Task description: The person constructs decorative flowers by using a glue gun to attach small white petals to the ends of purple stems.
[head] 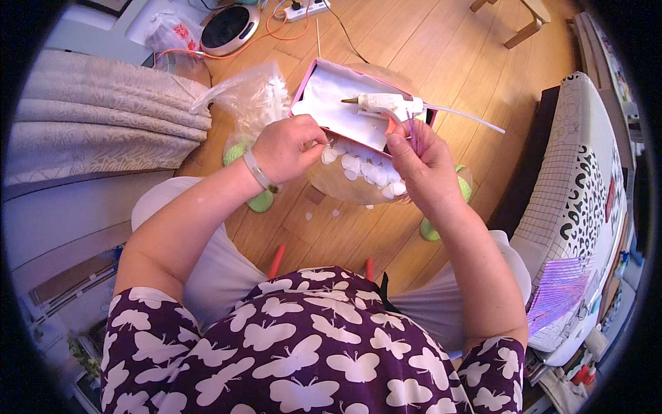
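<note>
My left hand is pinched at the front left edge of a shallow pink box; a tiny pale thing shows at its fingertips, too small to name. My right hand grips a bundle of thin shiny purple strips, close to the box's right end. A white hot glue gun with an orange trigger lies across the box, its nozzle to the left and a clear glue stick out of its back. White petal-like pieces are spread on a round stool top below the box.
A clear plastic bag of white pieces stands left of the box. Behind are an orange cable, a power strip and a wooden stool leg. More purple strips lie on the patterned cover at right.
</note>
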Motion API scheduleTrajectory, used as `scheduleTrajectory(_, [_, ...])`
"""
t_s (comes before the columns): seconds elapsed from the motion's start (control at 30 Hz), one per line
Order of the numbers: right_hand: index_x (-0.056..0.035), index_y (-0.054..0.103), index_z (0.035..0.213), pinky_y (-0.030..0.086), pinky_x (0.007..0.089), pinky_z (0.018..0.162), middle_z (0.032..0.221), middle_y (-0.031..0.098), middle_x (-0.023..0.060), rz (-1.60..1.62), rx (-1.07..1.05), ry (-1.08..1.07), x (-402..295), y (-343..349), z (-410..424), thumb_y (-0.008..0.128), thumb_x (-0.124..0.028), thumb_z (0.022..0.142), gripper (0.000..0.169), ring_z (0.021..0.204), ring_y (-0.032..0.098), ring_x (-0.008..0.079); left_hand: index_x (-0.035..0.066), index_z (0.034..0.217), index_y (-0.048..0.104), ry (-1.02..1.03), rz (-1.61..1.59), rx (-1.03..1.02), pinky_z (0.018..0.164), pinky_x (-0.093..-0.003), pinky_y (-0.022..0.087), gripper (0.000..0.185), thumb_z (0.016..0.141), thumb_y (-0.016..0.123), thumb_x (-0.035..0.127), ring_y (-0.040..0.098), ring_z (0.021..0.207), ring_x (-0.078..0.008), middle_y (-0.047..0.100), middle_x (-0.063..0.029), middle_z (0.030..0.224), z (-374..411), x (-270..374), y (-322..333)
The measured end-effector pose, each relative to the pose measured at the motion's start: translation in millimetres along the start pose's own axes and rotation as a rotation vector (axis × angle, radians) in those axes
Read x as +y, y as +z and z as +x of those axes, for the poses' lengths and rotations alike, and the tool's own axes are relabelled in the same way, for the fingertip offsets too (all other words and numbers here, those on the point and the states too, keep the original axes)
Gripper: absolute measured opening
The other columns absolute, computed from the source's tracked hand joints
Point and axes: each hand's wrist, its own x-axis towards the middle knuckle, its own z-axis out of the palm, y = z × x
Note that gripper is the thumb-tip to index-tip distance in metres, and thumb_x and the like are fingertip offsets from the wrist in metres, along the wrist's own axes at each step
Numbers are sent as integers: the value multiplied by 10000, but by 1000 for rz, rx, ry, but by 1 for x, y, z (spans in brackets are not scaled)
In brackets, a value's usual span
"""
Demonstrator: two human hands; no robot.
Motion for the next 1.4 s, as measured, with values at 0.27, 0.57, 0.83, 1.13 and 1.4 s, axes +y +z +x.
scheduleTrajectory(0.27, [-16,485,810,333,208,487,633,470,-25,-100,-25,39,19,9,3,511,-122,843,114,568,392,50,21,766,552,-559,-957,-88,539,-215,485,89,766,614,85,570,587,-88,592,-45,692,7,14,11])
scheduleTrajectory(0.57, [-47,481,819,313,202,457,601,446,-34,94,-15,77,18,9,3,502,-141,851,102,525,389,48,17,882,499,-521,-1257,-176,607,-237,501,173,747,608,16,579,663,-105,580,-61,778,15,30,4])
scheduleTrajectory(0.83, [-60,489,841,289,178,439,604,454,-42,227,-91,212,12,12,-5,515,-157,850,101,505,374,34,6,975,499,-473,-1264,-108,654,-233,495,269,735,619,3,574,710,-102,579,-56,804,14,39,1])
scheduleTrajectory(1.13, [-55,490,774,313,170,464,624,475,-44,63,-77,131,12,15,-4,535,-127,835,104,536,392,18,2,928,531,-488,-1234,-79,637,-220,494,215,737,628,17,582,703,-98,595,-59,789,14,41,2])
scheduleTrajectory(1.4, [-73,490,771,263,172,431,598,428,-73,75,-32,108,9,-1,-7,527,-151,847,115,499,350,10,-2,853,582,-503,-1116,-249,592,-214,482,133,735,629,37,591,659,-94,620,-75,748,4,33,-7])
